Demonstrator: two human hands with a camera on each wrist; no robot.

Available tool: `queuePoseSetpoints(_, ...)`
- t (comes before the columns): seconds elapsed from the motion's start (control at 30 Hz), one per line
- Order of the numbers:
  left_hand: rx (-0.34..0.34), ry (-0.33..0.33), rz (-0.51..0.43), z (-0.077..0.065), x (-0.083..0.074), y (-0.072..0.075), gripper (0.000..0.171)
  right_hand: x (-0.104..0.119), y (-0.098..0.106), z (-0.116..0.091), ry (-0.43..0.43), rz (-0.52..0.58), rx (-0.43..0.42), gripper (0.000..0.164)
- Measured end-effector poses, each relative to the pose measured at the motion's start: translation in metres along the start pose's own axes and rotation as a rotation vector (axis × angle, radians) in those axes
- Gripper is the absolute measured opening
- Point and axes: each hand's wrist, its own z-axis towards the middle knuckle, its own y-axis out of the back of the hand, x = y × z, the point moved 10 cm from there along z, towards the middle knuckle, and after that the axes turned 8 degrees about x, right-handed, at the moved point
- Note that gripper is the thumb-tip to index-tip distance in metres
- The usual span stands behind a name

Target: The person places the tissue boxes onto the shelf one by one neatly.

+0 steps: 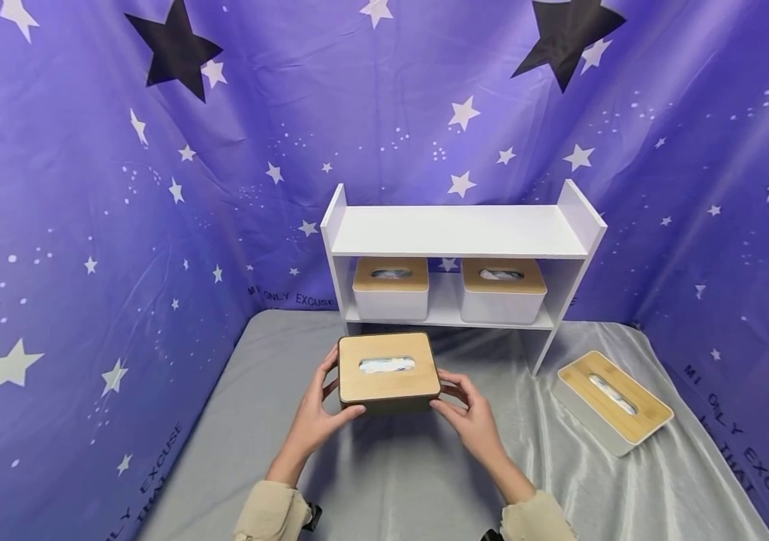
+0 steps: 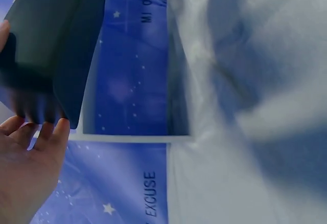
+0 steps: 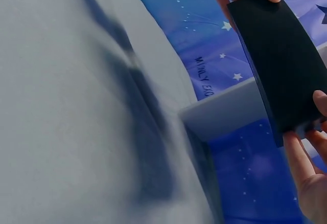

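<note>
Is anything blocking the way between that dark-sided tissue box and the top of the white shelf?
Nothing visible does. The left hand and right hand hold the dark-sided box in front of the white shelf. The left white box and right white box sit beneath its top board, not on it.

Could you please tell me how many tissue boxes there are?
4: one box held in both hands, two boxes on the lower shelf, one box on the grey cloth.
</note>
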Motion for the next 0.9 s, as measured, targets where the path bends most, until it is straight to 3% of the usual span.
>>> queuePoseSetpoints(0.2, 0.026, -0.013, 0.020, 0.006, -0.011, -0.006, 0.095, 0.010, 0.013, 0.003, 0.028, -0.001, -0.017, 0.043)
queuePoseSetpoints(0.43, 0.023, -0.060, 0.041, 0.017, 0.004, -0.011, 0.096, 0.027, 0.027, 0.007, 0.068, -0.034, -0.016, 0.042)
queuePoseSetpoints(0.7, 0.000, -0.100, 0.064, 0.027, -0.012, -0.007, 0.096, 0.040, 0.036, 0.014, 0.057, -0.044, -0.032, 0.043)
queuePoseSetpoints(0.9, -0.019, -0.110, 0.061, 0.035, -0.023, -0.003, 0.095, 0.056, 0.043, 0.020, 0.096, -0.069, -0.056, 0.043)
